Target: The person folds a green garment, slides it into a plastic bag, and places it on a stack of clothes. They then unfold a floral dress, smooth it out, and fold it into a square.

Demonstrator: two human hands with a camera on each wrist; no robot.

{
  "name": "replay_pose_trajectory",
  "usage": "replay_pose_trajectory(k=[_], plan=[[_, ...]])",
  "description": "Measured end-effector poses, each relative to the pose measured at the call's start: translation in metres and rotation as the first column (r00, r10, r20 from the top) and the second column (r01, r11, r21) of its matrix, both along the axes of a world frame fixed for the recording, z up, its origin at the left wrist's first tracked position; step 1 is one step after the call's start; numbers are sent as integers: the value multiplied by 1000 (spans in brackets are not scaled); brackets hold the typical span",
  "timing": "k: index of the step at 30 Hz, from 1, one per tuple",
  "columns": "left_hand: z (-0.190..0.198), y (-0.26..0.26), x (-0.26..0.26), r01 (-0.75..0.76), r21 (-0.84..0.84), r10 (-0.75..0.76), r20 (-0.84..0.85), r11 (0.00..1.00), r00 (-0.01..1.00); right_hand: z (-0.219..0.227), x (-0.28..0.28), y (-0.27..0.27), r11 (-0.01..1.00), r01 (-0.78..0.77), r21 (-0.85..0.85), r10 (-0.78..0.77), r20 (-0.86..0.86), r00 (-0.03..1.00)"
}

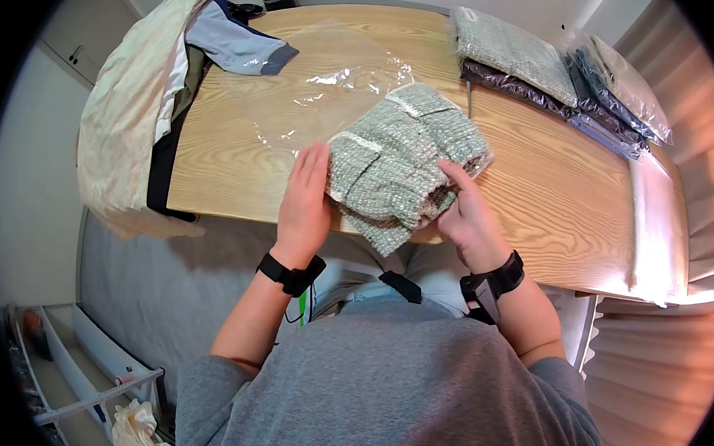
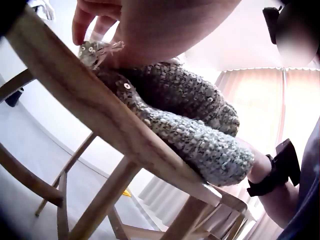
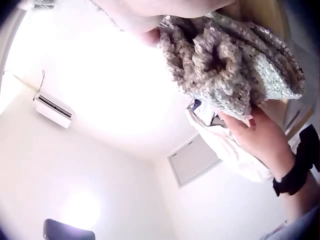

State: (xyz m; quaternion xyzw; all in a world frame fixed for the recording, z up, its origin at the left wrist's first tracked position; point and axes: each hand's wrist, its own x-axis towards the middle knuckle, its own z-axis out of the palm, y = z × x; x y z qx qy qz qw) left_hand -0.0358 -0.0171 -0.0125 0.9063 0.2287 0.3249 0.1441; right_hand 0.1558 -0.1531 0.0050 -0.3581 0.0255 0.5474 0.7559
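A folded green-and-white tweed-knit garment [image 1: 406,156] with white trim lies at the table's front edge, one corner hanging past it. My left hand [image 1: 305,207] rests along its left side with fingers straight. On the right, my right hand [image 1: 473,218] grips the near corner, thumb on top and fingers tucked underneath, partly hidden. The left wrist view shows the thick folded layers of the garment [image 2: 200,140] at the table edge. Rolled, bunched knit [image 3: 215,70] fills the top of the right wrist view. Behind the garment a clear plastic bag [image 1: 333,82] lies flat.
Several bagged garments [image 1: 518,57] are stacked at the back right. Clear plastic sleeves [image 1: 659,225] lie at the right edge. Loose clothes [image 1: 135,103] drape over the table's left end. A divided storage bin [image 1: 94,379] stands on the floor at lower left.
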Motion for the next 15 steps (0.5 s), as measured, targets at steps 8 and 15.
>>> replay_pose_trajectory(k=[8,15], plan=[[16,-27,-40,218,299,-307,295,929,905,6,-12,20,985,-137,109,159,-227,961],[8,-74,11,503,-50,-505,-155,863,849,14,-24,31,975,-126,184,167,-228,959]])
